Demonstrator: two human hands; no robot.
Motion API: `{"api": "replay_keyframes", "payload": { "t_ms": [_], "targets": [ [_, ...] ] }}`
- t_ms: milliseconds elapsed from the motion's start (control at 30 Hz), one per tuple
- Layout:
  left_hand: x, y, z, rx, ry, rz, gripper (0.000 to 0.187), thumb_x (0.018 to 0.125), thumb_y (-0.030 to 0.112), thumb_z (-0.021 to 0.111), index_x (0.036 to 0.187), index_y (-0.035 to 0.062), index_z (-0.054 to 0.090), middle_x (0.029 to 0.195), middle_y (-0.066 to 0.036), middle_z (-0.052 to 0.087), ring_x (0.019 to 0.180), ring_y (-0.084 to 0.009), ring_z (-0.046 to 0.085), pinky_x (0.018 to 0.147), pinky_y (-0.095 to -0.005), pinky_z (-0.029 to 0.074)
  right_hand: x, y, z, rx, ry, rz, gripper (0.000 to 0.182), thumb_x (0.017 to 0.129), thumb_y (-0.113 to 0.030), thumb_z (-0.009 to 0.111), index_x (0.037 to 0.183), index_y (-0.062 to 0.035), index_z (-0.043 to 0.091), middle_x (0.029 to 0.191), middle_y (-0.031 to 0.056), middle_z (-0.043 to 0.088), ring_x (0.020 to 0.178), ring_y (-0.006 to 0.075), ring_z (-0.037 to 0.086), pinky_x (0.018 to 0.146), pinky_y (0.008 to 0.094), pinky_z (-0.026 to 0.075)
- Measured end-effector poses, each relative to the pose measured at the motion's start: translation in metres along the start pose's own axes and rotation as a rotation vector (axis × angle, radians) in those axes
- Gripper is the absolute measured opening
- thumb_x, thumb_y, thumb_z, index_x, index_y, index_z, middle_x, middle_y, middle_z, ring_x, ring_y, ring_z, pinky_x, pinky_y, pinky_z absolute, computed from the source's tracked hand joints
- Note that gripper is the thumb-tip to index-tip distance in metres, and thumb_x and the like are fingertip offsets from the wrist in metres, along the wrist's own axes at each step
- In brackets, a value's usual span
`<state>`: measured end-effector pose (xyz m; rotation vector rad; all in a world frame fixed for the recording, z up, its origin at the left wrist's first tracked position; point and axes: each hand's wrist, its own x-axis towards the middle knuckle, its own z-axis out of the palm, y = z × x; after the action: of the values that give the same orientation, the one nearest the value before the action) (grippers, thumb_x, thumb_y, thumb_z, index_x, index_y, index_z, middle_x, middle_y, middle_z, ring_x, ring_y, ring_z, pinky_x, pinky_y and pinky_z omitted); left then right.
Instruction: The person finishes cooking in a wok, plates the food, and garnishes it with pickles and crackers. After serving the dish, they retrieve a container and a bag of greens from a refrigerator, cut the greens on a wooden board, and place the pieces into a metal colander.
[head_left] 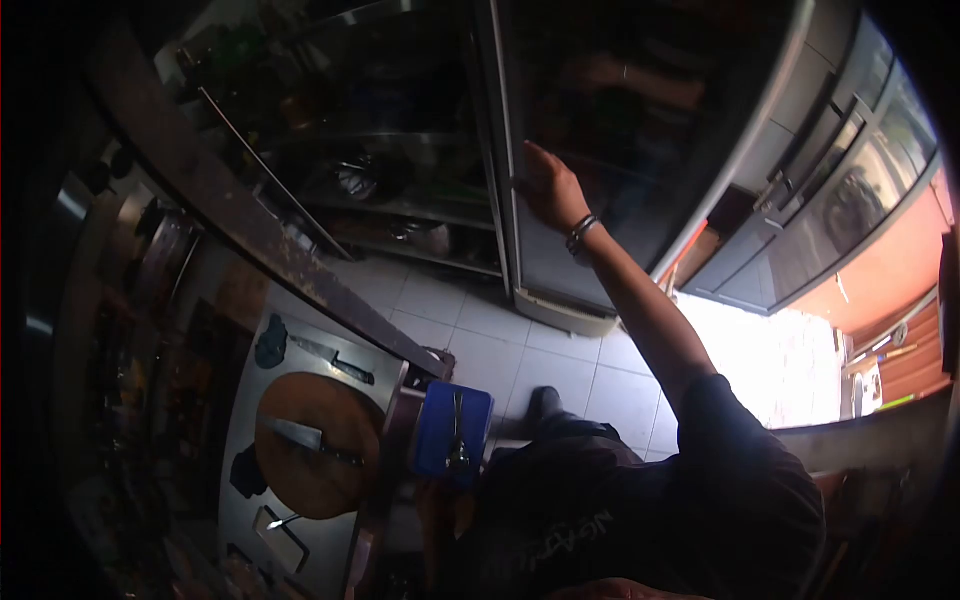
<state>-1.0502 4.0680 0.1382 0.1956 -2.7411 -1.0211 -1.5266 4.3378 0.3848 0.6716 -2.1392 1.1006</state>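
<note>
Blue plastic makes up the container (430, 430) at lower centre of the frame, with a metal spoon (457, 452) on or in it. The left hand (438, 507) is at its lower edge, in shadow too deep for me to tell how the fingers are set. At upper centre, the right hand (555, 188) is at the edge of a dark glass door (570, 265); its fingers look close together, but I can't tell whether they grip the frame or merely touch it.

My main worry is tilt: with one arm stretched out, the container could tip and the spoon slide onto the floor tiles (565, 375). A door pulled carelessly might catch the shoe (545, 402).

At lower left, the metal table (240, 415) crowds the container's side. It bears a round wooden board (300, 490) with a cleaver (297, 432) on it and a knife (355, 372) beside it. A worn slanting beam (290, 262) stands between that table and the dark shelves (420, 208).
</note>
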Motion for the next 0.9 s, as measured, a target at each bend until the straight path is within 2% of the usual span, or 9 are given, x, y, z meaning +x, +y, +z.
{"api": "replay_keyframes", "payload": {
  "t_ms": [100, 233, 300, 533, 633, 733, 767, 833, 900],
  "targets": [
    [0.037, 0.002, 0.006, 0.263, -0.066, 0.143, 0.025, 0.065, 0.013, 0.070, 0.089, 0.0087, 0.068, 0.074, -0.010, 0.058, 0.075, -0.0311, 0.056, 0.066, -0.0419, 0.045, 0.063, 0.067, 0.040, -0.079, 0.104, -0.091, 0.057, 0.075, -0.027, 0.070, 0.123, -0.0038, 0.051, 0.108, 0.0236, 0.061, 0.100, 0.0399, 0.059, 0.086, 0.0433, 0.049],
    [0.098, 0.065, -0.020, 0.103, 0.004, -0.032, 0.024, 0.064, 0.013, 0.071, 0.087, 0.0073, 0.068, 0.074, -0.010, 0.058, 0.074, -0.0317, 0.056, 0.064, -0.0430, 0.044, 0.120, 0.077, 0.066, -0.053, 0.043, 0.172, 0.045, 0.078, -0.035, 0.068, 0.108, -0.0015, 0.061, 0.095, 0.0244, 0.064, 0.090, 0.0406, 0.062, 0.077, 0.0441, 0.052],
    [0.123, 0.072, -0.027, 0.181, 0.111, 0.213, 0.021, 0.064, 0.009, 0.071, 0.085, 0.0060, 0.068, 0.073, -0.012, 0.057, 0.071, -0.0317, 0.056, 0.061, -0.0417, 0.046, 0.136, 0.077, 0.072, -0.140, 0.111, 0.243, 0.038, 0.080, -0.038, 0.066, 0.091, -0.0013, 0.064, 0.085, 0.0220, 0.065, 0.085, 0.0400, 0.063, 0.073, 0.0449, 0.052],
    [0.184, 0.036, -0.025, -0.143, 0.020, 0.069, 0.016, 0.068, 0.000, 0.065, 0.084, 0.0012, 0.066, 0.073, -0.009, 0.059, 0.072, -0.0232, 0.063, 0.059, -0.0346, 0.051, 0.128, 0.083, 0.077, -0.223, 0.275, 0.164, 0.021, 0.080, -0.028, 0.063, 0.078, -0.0076, 0.066, 0.073, 0.0186, 0.065, 0.073, 0.0379, 0.064, 0.065, 0.0437, 0.053],
    [0.227, 0.032, -0.035, -0.976, -0.024, -0.579, 0.012, 0.073, -0.002, 0.062, 0.085, -0.0018, 0.064, 0.074, -0.008, 0.059, 0.070, -0.0205, 0.062, 0.059, -0.0324, 0.051, 0.111, 0.058, 0.068, -0.202, 0.188, 0.211, 0.020, 0.079, -0.025, 0.066, 0.076, -0.0061, 0.063, 0.072, 0.0183, 0.064, 0.069, 0.0368, 0.064, 0.059, 0.0437, 0.051],
    [0.267, 0.047, -0.075, -0.073, -0.009, 0.308, 0.006, 0.081, 0.000, 0.056, 0.083, -0.0033, 0.060, 0.075, -0.008, 0.060, 0.064, -0.0193, 0.061, 0.060, -0.0335, 0.058, 0.066, 0.002, 0.048, -0.139, 0.170, 0.147, 0.021, 0.079, -0.015, 0.070, 0.074, -0.0035, 0.054, 0.059, 0.0142, 0.054, 0.053, 0.0330, 0.055, 0.048, 0.0375, 0.042],
    [0.274, 0.037, -0.072, -0.088, -0.028, 0.314, 0.006, 0.081, 0.000, 0.056, 0.083, -0.0033, 0.060, 0.075, -0.008, 0.060, 0.064, -0.0193, 0.061, 0.060, -0.0335, 0.058, 0.049, -0.014, 0.042, -0.083, 0.167, 0.097, 0.023, 0.079, -0.011, 0.069, 0.071, -0.0032, 0.049, 0.056, 0.0118, 0.048, 0.048, 0.0306, 0.048, 0.046, 0.0350, 0.038],
    [0.289, 0.016, -0.058, -1.068, -0.137, -0.549, 0.006, 0.080, -0.001, 0.056, 0.084, -0.0029, 0.060, 0.078, -0.009, 0.061, 0.065, -0.0196, 0.063, 0.059, -0.0347, 0.060, 0.007, -0.045, 0.023, -0.149, 0.117, 0.112, 0.018, 0.083, -0.013, 0.064, 0.074, -0.0028, 0.052, 0.066, 0.0138, 0.051, 0.055, 0.0340, 0.052, 0.049, 0.0390, 0.040],
    [0.312, 0.016, -0.054, -1.236, -0.154, -0.766, 0.008, 0.080, -0.001, 0.057, 0.086, -0.0032, 0.061, 0.079, -0.009, 0.062, 0.065, -0.0184, 0.063, 0.056, -0.0337, 0.060, -0.035, -0.081, 0.008, -0.116, 0.142, 0.192, 0.013, 0.087, -0.011, 0.051, 0.080, -0.0011, 0.054, 0.067, 0.0140, 0.052, 0.061, 0.0311, 0.055, 0.055, 0.0361, 0.043]
  ]
}}
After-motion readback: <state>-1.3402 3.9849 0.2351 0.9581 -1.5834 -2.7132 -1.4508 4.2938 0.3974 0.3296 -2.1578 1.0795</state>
